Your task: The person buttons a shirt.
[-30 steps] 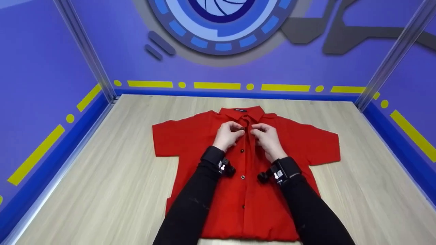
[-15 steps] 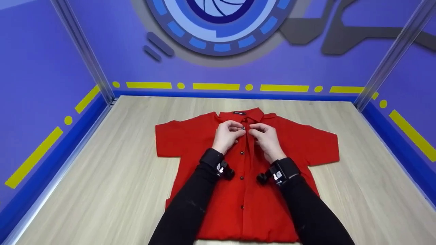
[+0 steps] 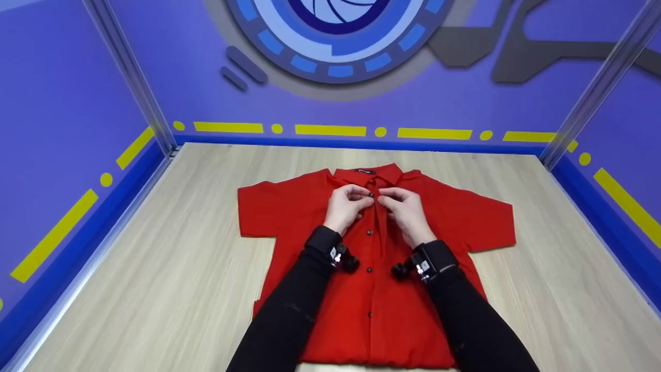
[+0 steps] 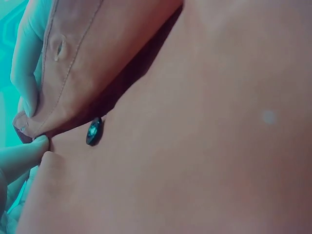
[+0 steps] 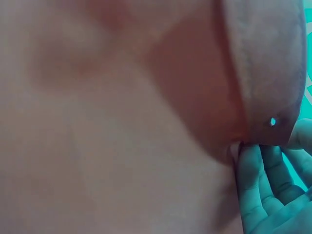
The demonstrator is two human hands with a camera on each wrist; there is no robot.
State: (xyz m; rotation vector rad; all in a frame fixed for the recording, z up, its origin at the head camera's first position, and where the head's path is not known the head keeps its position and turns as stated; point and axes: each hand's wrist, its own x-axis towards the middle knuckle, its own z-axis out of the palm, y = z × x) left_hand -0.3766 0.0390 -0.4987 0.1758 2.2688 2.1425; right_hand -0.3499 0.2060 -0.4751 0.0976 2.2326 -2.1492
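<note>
A red short-sleeved button-up shirt (image 3: pixel 330 320) lies front up, collar at the far side. Just below the collar, my left hand (image 3: pixel 345 211) pinches the button side of the front, with a small dark button (image 3: pixel 371 195) showing at its fingertips. Close beside it, my right hand (image 3: pixel 408 213) pinches the edge of the opposite front strip between thumb and index finger. In the left wrist view that strip is lifted, showing a buttonhole (image 4: pixel 59 49), and another button (image 4: pixel 94 131) sits on the cloth below. The right wrist view shows the raised strip (image 5: pixel 268 73) with a small hole near the fingers.
The shirt lies on a light wood-grain table (image 3: pixel 170 258). Blue-purple panels with yellow marks (image 3: pixel 330 130) stand around its back and sides, with metal posts (image 3: pixel 134 77) at the corners. More buttons run down the shirt front.
My left hand has shifted slightly right, toward the right hand, and the shirt's left sleeve has drawn inward with it. The right hand stays nearly in place, still pinching the cloth.
</note>
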